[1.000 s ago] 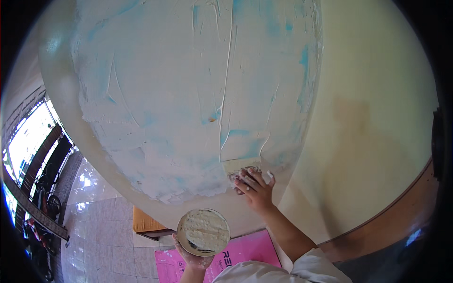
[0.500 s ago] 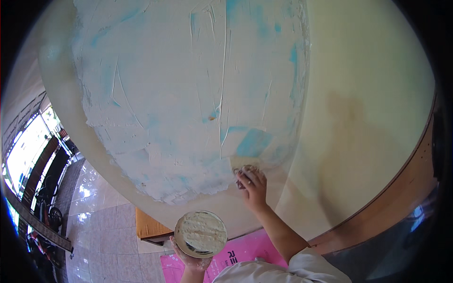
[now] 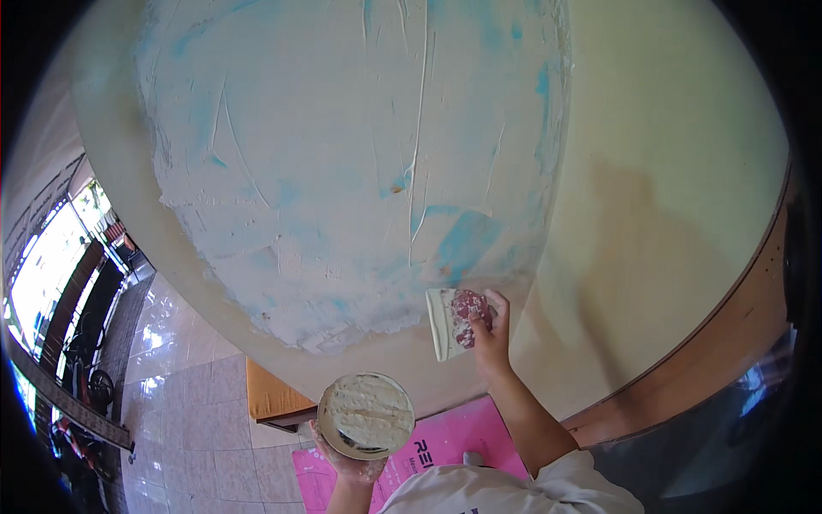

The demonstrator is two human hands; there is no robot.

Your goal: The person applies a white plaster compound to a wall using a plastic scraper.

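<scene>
My right hand (image 3: 490, 332) grips a putty knife (image 3: 442, 325) by its reddish handle, which is smeared with white. Its wide pale blade points left, with a ridge of putty along the edge. The knife is in front of the lower wall, close to the bottom right of the white patch; whether it touches cannot be told. From below, my left hand (image 3: 351, 463) holds a round bowl (image 3: 409, 420) of creamy putty (image 3: 368, 409). The wall (image 3: 317, 163) bears a rough white coat with blue showing through in patches.
A pink sheet (image 3: 471, 437) lies on the floor below me. An orange-topped bench or box (image 3: 272, 392) stands against the wall at left. Brown wood trim (image 3: 685, 385) borders the right wall (image 3: 668, 283). Shiny tiles (image 3: 197, 420) and parked two-wheelers (image 3: 81, 420) are at far left.
My right hand has come slightly down and right with the putty knife and turned, so its blade and handle now show. The left hand and bowl stay nearly in place. The view has shifted slightly.
</scene>
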